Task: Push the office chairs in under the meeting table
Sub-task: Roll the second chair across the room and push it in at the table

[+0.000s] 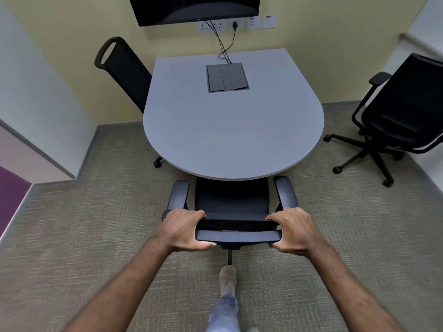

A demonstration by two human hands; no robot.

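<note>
A black office chair (pixel 231 202) stands right in front of me at the rounded near end of the grey meeting table (pixel 230 135). The front of its seat is under the tabletop edge, and both armrests still show. My left hand (pixel 185 230) grips the left end of the chair's backrest top. My right hand (pixel 293 230) grips the right end. A second black chair (pixel 125 70) sits tucked at the table's far left side. A third black chair (pixel 398 116) stands apart from the table on the right, turned away.
A cable box (pixel 227 77) is set into the tabletop, with cords running up to wall sockets (pixel 236 25) below a dark screen (pixel 194 8). My foot (pixel 227 277) is on the carpet just behind the chair base. Walls close in left and right.
</note>
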